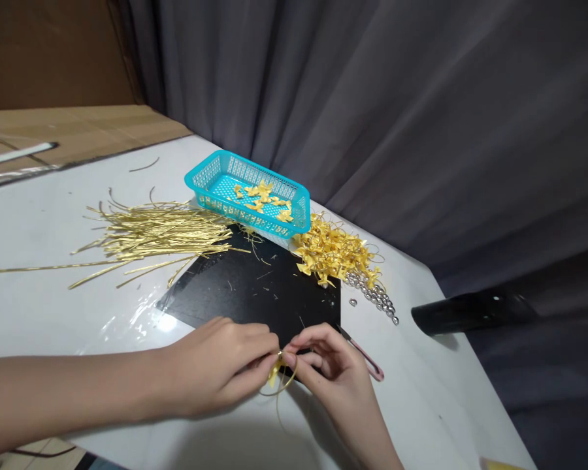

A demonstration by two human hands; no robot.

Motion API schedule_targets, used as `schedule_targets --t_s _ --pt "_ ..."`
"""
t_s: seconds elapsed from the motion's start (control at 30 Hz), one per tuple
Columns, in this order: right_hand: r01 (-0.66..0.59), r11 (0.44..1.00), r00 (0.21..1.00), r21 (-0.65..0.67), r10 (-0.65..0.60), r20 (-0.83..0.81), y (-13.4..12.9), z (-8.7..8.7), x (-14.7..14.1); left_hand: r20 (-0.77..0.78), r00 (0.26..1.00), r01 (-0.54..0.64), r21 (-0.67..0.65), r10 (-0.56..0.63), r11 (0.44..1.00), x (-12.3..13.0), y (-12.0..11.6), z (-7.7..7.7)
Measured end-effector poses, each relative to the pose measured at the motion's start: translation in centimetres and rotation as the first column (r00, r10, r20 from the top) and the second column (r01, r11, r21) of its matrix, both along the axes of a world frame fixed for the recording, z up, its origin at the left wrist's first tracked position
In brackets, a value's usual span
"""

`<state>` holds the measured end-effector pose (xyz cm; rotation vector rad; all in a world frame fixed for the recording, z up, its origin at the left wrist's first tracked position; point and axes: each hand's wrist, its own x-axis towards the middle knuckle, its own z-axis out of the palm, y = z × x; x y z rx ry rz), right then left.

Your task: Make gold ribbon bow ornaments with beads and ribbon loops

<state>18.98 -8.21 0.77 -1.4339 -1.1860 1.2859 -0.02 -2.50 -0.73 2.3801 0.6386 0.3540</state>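
My left hand (225, 365) is closed on a small yellow ribbon bow (274, 375) near the front of the black mat. Close against it, my right hand (326, 359) pinches a thin gold cord (293, 377), its thumb and forefinger meeting beside the bow. The cord curves in a loop below the fingertips. Many gold cords (161, 232) lie in a bundle at the left. Yellow bows with cords (336, 248) are heaped right of the basket, next to small silver rings (379, 300).
A turquoise basket (301, 222) holding a few yellow bows stands behind the black mat (255, 287). Pink-handled scissors or tweezers (372, 367) lie beside my right hand. A black cylindrical object (451, 316) is at the right edge, before a grey curtain (372, 98).
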Motion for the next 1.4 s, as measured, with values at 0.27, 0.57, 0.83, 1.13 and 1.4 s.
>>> schedule_targets --t_s 0.27,0.57,0.83,1.13,1.4 --pt "0.013 1.0 1.0 -0.017 -0.013 -0.011 -0.12 -0.28 0.21 0.019 1.0 0.0 -0.001 0.0 1.0 0.04 0.2 -0.14" --pt "-0.018 1.0 1.0 -0.012 0.018 -0.004 0.02 -0.37 0.19 -0.007 0.999 0.04 0.0 -0.04 0.999 0.03 0.13 -0.13" --pt "-0.047 0.999 0.999 0.023 0.047 0.01 -0.01 -0.47 0.25 0.009 1.0 0.029 0.005 -0.029 1.0 0.03 0.07 0.12" --pt "-0.116 0.983 0.982 0.14 0.092 0.166 0.01 -0.17 0.36 0.032 0.999 0.012 0.027 -0.012 1.0 0.06 0.02 0.18" --pt "-0.18 0.98 0.964 0.086 0.158 0.214 -0.05 -0.13 0.63 -0.025 0.999 0.034 0.057 -0.033 0.998 0.14 0.09 0.26"
